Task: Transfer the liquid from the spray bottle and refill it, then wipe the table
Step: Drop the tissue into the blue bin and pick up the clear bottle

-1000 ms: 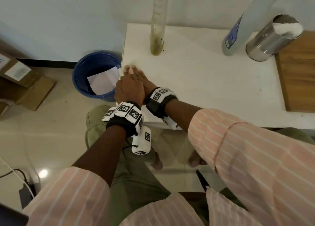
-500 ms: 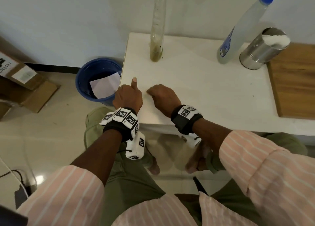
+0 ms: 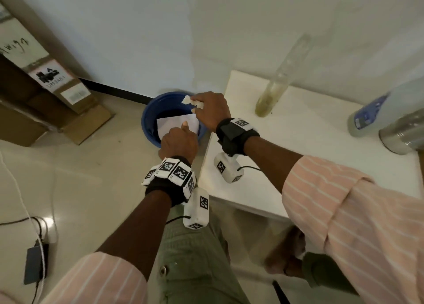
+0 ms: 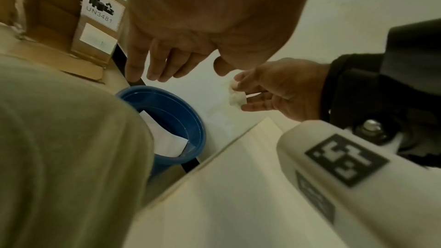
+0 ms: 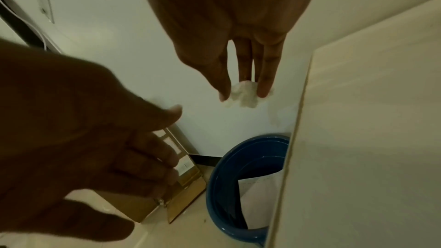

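1 white table (image 3: pixel 321 156) is seen, with 1 spray bottle (image 3: pixel 387 111), 1 steel canister (image 3: pixel 403 133) and 1 tall clear cylinder (image 3: pixel 280 83) standing on it; the bottle and the canister are just beside each other at the far right, well apart from the hands. 1 blue bin (image 3: pixel 149 120) stands on the floor against the table's left edge, and 1 sheet of white paper (image 3: pixel 174 123) lies inside it. 2 hands are in view.

The right hand (image 3: pixel 212 111) is held over the bin's rim, and 1 crumpled tissue wad (image 5: pixel 243 94) is pinched between its thumb and fingertips (image 5: pixel 263 90). The left hand (image 3: pixel 180 140) hangs beside it over the bin with fingers loosely relaxed, and nothing is held in it.

The wad is judged to be very light, soft and easily crushed, possibly damp and prone to tearing or clinging to skin. A light pinch at its bulk is judged sufficient. The spray bottle is judged to be heavier and smooth, perhaps slippery, and best taken round its body or neck.
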